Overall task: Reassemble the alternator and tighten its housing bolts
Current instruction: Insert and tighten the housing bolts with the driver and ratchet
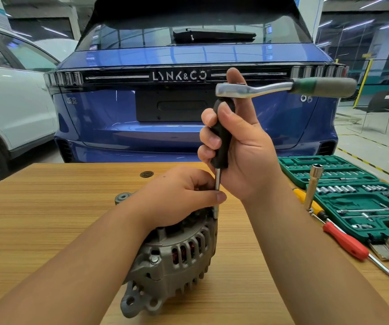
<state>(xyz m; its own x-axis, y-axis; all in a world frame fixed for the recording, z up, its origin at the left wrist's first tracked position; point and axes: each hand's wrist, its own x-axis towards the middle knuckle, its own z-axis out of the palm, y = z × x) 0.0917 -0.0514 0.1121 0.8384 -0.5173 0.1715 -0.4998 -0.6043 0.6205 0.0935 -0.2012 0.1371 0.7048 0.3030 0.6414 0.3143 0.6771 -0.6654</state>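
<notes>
A grey alternator [172,256] lies on the wooden table [48,207], its copper windings showing through the housing slots. My left hand [179,195] rests on top of it and pinches the thin steel shaft of a driver. My right hand [238,146] grips the driver's black handle [221,137], which stands upright over the alternator's right edge. A ratchet wrench [282,87] with a green and grey grip sits on the handle's top, my right index finger raised behind its head. The socket [215,211] at the shaft's lower end meets the housing; the bolt beneath is hidden.
A green socket set case [362,200] lies open at the right. A long socket [313,186] leans by it, above a yellow-handled and a red-handled screwdriver [346,242]. A small pulley part [122,198] sits behind the alternator. A blue car [165,109] stands beyond the table.
</notes>
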